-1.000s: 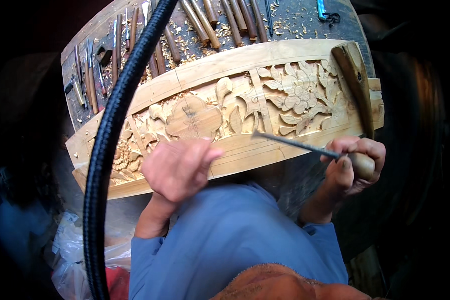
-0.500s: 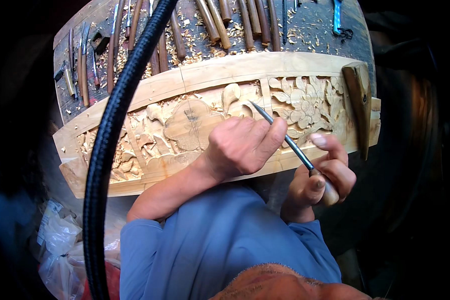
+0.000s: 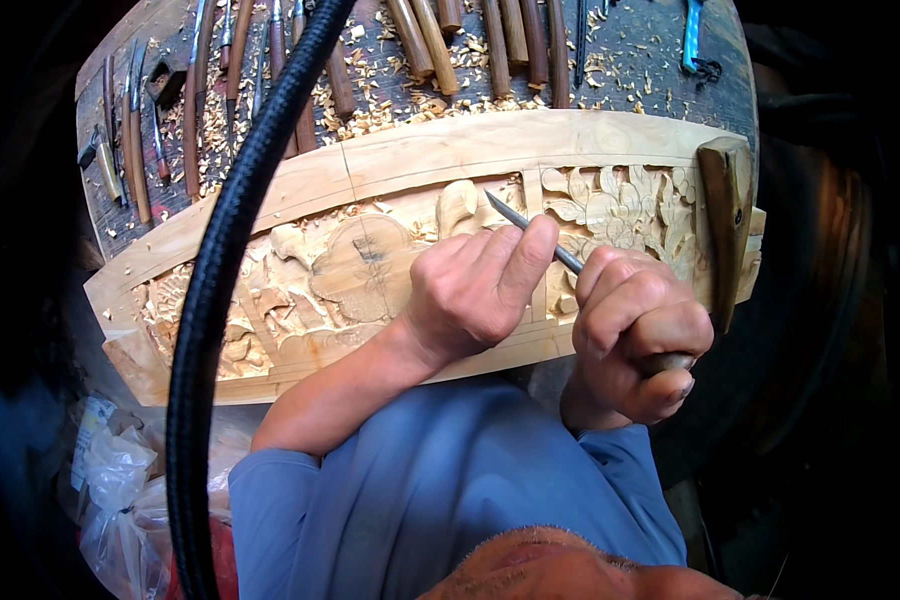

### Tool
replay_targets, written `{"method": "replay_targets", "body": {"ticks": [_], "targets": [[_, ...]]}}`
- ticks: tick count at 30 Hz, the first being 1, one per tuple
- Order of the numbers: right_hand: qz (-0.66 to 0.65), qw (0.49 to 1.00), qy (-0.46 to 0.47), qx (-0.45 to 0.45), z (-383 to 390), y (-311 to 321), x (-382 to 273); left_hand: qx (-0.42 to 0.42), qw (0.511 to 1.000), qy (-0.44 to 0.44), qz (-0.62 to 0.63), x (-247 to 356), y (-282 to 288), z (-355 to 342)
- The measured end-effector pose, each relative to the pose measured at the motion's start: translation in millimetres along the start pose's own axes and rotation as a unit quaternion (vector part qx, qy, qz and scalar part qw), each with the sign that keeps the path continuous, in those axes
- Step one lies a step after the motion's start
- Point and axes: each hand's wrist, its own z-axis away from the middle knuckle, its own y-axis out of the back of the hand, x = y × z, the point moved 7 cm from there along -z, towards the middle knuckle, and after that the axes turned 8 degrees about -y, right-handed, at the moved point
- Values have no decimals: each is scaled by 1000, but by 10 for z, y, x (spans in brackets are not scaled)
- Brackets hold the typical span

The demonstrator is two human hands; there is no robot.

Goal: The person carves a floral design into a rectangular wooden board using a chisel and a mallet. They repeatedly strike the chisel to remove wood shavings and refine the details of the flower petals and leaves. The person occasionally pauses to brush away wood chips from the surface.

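Observation:
My right hand [image 3: 635, 330] is closed round the handle of a chisel [image 3: 507, 208], whose dark steel blade angles up-left with its tip on the carved relief left of an upright divider. My left hand [image 3: 480, 285] lies on the board with curled fingers and its thumb against the chisel's blade; its fingertips are hidden. The long pale wooden board [image 3: 360, 258] has curved edges, pencil lines, carved flowers and leaves, and a broad uncut shape at its middle. A worn wooden block [image 3: 724, 215] lies across the board's right end.
A dark workbench [image 3: 650, 85] holds several wood-handled chisels [image 3: 500, 55], shavings and a blue tool [image 3: 692, 35]. A black braided hose [image 3: 205, 320] hangs across the left foreground. A plastic bag [image 3: 120, 500] sits at lower left.
My left hand has moved right and up onto the chisel's blade. My right hand has swung the chisel to point up-left at the carving and now has its fingers curled more fully over the handle.

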Motion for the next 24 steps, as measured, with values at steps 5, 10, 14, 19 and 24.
{"method": "replay_targets", "body": {"ticks": [5, 10, 14, 19, 24], "targets": [[-43, 999, -26, -1, -57, -7, 38, 11, 1000, 23, 12, -47, 9, -5], [-36, 999, -34, -12, -108, -41, 49, 19, 999, 28, 13, -74, 8, 7], [-48, 998, -37, -9, -100, -40, 61, 9, 999, 33, 12, -70, 15, 10], [-34, 998, -39, -30, -128, -36, 66, 7, 999, 40, 14, -77, 30, -7], [-44, 998, -34, -31, -142, -44, 79, 7, 999, 46, 19, -88, 31, -2]]}}
